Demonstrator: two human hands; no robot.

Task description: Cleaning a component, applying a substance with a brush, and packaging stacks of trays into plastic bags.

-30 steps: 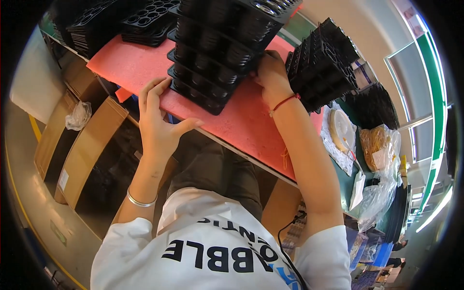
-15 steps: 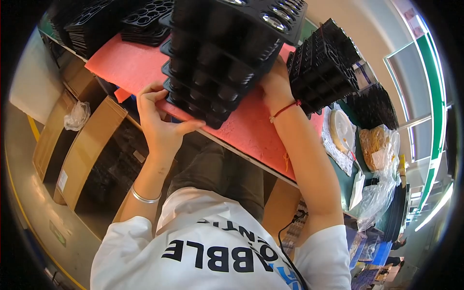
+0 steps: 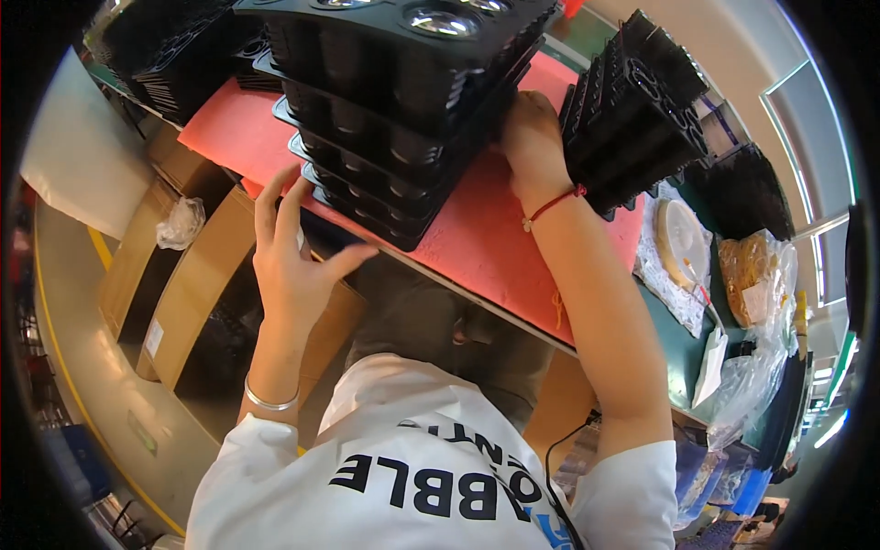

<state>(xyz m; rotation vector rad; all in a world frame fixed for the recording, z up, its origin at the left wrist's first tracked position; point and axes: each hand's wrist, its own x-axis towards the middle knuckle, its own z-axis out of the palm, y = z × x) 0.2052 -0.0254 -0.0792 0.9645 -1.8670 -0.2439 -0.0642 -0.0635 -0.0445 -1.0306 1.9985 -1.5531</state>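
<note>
A tall stack of black plastic trays (image 3: 367, 137) stands on the pink mat at the near edge of the table. Shiny round silver pieces (image 3: 443, 22) sit in the pockets of its top tray. By the stack's lower left corner, my left hand (image 3: 291, 261) is open, thumb spread away and fingertips close to the tray rims; whether they touch is unclear. My right hand (image 3: 534, 142) is against the stack's right side, its fingers mostly hidden behind the trays.
Another stack of black trays (image 3: 632, 128) stands to the right, with more trays (image 3: 174, 50) at the far left. The pink mat (image 3: 495, 247) covers the tabletop. A tape roll (image 3: 680, 240), bubble wrap and plastic bags lie at the right. Cardboard boxes (image 3: 206, 284) stand below on the left.
My left thumb has come off the tray stack and the hand has opened. In the picture, the stack has shifted left, as the head view moved. My right hand stays at its right side.
</note>
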